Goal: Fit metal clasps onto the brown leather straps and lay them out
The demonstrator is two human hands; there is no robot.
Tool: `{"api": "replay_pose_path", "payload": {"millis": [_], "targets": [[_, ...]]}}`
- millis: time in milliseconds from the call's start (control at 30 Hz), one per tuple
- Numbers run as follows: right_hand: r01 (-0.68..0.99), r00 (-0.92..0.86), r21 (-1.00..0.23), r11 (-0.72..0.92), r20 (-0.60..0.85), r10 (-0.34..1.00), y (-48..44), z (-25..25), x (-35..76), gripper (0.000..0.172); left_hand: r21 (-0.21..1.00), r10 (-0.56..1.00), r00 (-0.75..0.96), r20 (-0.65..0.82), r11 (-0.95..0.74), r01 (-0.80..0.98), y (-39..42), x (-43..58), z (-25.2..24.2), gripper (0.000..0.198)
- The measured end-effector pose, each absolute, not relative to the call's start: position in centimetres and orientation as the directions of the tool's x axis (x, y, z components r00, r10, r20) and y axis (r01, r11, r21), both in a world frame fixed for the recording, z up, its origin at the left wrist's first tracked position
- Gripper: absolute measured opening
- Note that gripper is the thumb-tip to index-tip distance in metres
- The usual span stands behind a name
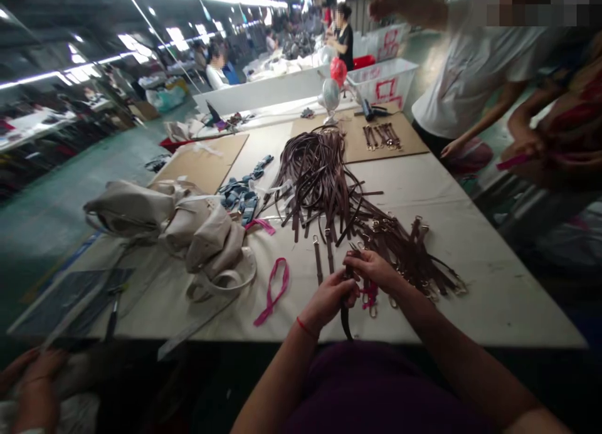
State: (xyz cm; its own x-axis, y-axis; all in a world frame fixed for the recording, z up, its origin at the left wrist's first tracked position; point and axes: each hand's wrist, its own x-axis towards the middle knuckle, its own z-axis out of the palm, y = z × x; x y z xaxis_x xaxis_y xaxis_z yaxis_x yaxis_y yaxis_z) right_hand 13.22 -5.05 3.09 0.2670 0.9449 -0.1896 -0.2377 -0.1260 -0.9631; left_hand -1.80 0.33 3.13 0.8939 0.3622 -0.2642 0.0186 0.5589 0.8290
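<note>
My left hand (332, 297), with a red string at the wrist, is closed around a dark brown strap (345, 321) whose end hangs toward the table's front edge. My right hand (375, 271) pinches the same strap higher up, close to a metal buckle (353, 248). Just beneath my hands are a pink ribbon tie (370, 294) and gold metal clasps (373, 311). Two short brown straps with buckles (317, 258) lie left of my hands. To the right spreads a pile of short brown straps with metal hardware (407, 255).
A heap of long brown straps (313, 170) lies beyond my hands. Beige bags (211, 233), a loose pink ribbon (278, 286) and a hammer (113, 312) are on the left. A small fan (330, 95) stands at the back. People stand at right; another person's hands (40, 365) are lower left.
</note>
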Motion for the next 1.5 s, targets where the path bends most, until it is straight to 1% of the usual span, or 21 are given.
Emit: {"api": "replay_pose_path", "payload": {"millis": [100,200,300,400,500,600,633,700,800,867,933,1067,1167,1367,1500], "targets": [[-0.329,0.331,-0.934,-0.136,-0.249,0.91,-4.6,2.9,13.2,0.04,0.836,0.394,0.883,-0.255,0.549,-0.004,0.4,-2.2,2.9,0.036],[-0.357,0.358,-0.921,-0.154,-0.287,0.889,-4.2,2.6,13.4,0.041,0.838,0.408,0.875,-0.259,0.546,-0.007,0.5,-2.4,2.9,0.035],[-0.323,0.321,-0.93,-0.174,-0.281,0.905,-4.0,2.3,13.4,0.041,0.807,0.381,0.889,-0.254,0.589,-0.022,0.8,-2.4,3.1,0.025],[-0.273,0.302,-0.942,-0.195,-0.276,0.912,-4.0,1.9,13.2,0.044,0.762,0.355,0.903,-0.241,0.645,-0.05,1.0,-2.3,3.2,0.027],[-0.22,0.375,-0.956,-0.196,-0.268,0.888,-4.1,1.3,13.3,0.049,0.735,0.363,0.896,-0.258,0.676,-0.062,1.0,-2.3,3.2,0.028],[-0.116,0.483,-0.984,-0.138,-0.177,0.857,-4.9,0.9,13.8,0.054,0.731,0.398,0.873,-0.282,0.678,-0.072,1.1,-2.4,3.0,0.028],[-0.051,0.495,-0.992,-0.118,-0.127,0.86,-5.4,0.9,14.0,0.054,0.733,0.408,0.867,-0.287,0.677,-0.075,1.1,-2.4,2.9,0.029],[0.139,0.472,-0.986,-0.092,-0.016,0.881,-6.5,0.9,14.1,0.049,0.738,0.42,0.86,-0.29,0.671,-0.079,1.2,-2.6,2.9,0.03],[0.424,0.385,-0.903,-0.068,0.112,0.916,-8.0,1.2,13.9,0.036,0.747,0.421,0.861,-0.286,0.661,-0.075,1.3,-2.7,3.0,0.03],[0.538,0.352,-0.841,-0.055,0.165,0.921,-8.5,1.3,13.6,0.031,0.756,0.42,0.861,-0.288,0.651,-0.064,1.2,-2.7,3.1,0.03],[0.614,0.333,-0.788,-0.048,0.204,0.921,-8.6,1.3,13.3,0.031,0.773,0.424,0.857,-0.294,0.633,-0.048,1.0,-2.7,3.2,0.029],[0.707,0.311,-0.704,-0.064,0.228,0.923,-8.2,1.1,13.0,0.032,0.816,0.447,0.847,-0.289,0.578,-0.027,0.5,-2.5,3.1,0.025],[0.74,0.295,-0.669,-0.073,0.225,0.929,-7.9,1.1,12.9,0.029,0.843,0.455,0.845,-0.28,0.538,-0.01,0.3,-2.5,2.8,0.027],[0.759,0.25,-0.65,-0.042,0.232,0.94,-7.7,1.2,13.0,0.027,0.88,0.464,0.846,-0.262,0.475,0.013,0.3,-2.6,2.2,0.03],[0.743,0.252,-0.669,-0.031,0.237,0.938,-7.7,1.3,12.8,0.026,0.886,0.466,0.845,-0.264,0.464,0.021,0.3,-2.7,2.0,0.03]]}}
